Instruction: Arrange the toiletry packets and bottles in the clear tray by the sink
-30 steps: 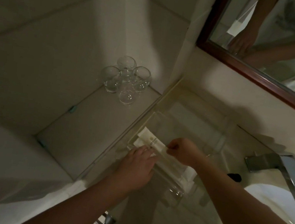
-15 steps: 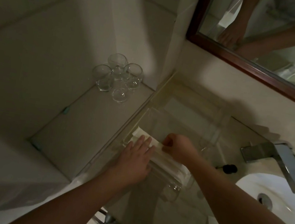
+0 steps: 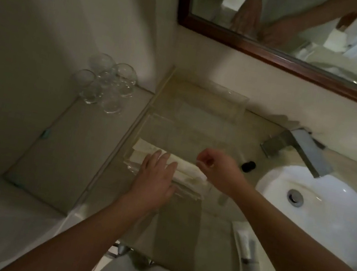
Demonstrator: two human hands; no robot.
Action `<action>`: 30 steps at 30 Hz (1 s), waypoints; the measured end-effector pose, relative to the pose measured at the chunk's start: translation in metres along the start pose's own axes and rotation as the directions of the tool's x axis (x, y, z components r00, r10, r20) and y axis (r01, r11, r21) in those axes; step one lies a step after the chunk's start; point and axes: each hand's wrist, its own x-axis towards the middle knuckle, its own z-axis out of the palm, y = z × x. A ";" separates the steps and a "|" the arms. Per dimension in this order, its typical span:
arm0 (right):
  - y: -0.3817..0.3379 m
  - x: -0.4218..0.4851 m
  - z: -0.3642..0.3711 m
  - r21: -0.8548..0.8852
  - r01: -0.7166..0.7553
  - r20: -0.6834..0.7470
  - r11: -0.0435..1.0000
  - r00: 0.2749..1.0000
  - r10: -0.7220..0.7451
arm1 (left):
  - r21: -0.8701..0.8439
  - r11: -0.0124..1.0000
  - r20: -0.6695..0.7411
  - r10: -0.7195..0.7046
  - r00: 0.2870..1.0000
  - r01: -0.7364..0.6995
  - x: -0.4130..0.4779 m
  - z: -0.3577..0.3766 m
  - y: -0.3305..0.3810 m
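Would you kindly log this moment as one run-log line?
left hand: flat on packets | right hand: curled over clear tray, grip unclear | tubes: beside sink, outside tray

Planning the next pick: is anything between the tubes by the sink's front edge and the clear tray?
Bare counter leads from the tubes to the near end of the clear tray, where the left hand rests flat on the packets. The right forearm and right hand cross the route to its far end.

Bathroom vanity
White sink (image 3: 323, 221) at three o'clock under a metal faucet (image 3: 298, 148), wood-framed mirror (image 3: 309, 27) at one o'clock, tiled walls (image 3: 37, 29), glasses (image 3: 105, 86) at ten o'clock.
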 end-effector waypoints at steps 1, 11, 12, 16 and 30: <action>0.009 -0.015 -0.007 0.033 -0.021 -0.043 0.999 0.999 0.022 | -0.026 0.999 -0.022 0.032 0.999 -0.033 0.001 -0.002 0.014; 0.127 -0.162 -0.005 0.029 -0.407 -0.142 0.913 0.902 0.407 | -0.278 0.903 -0.026 0.332 0.943 -0.326 -0.008 0.019 0.141; 0.131 -0.167 -0.002 0.033 -0.406 -0.136 0.913 0.904 0.406 | -0.287 0.907 -0.014 0.316 0.949 -0.307 -0.007 0.023 0.146; 0.138 -0.174 0.008 0.031 -0.394 -0.116 0.919 0.911 0.395 | -0.291 0.921 0.002 0.272 0.962 -0.259 -0.004 0.032 0.159; 0.107 -0.087 -0.017 0.071 -0.256 -0.232 0.964 0.936 0.266 | 0.035 0.992 -0.047 0.123 0.991 -0.121 0.062 -0.003 0.137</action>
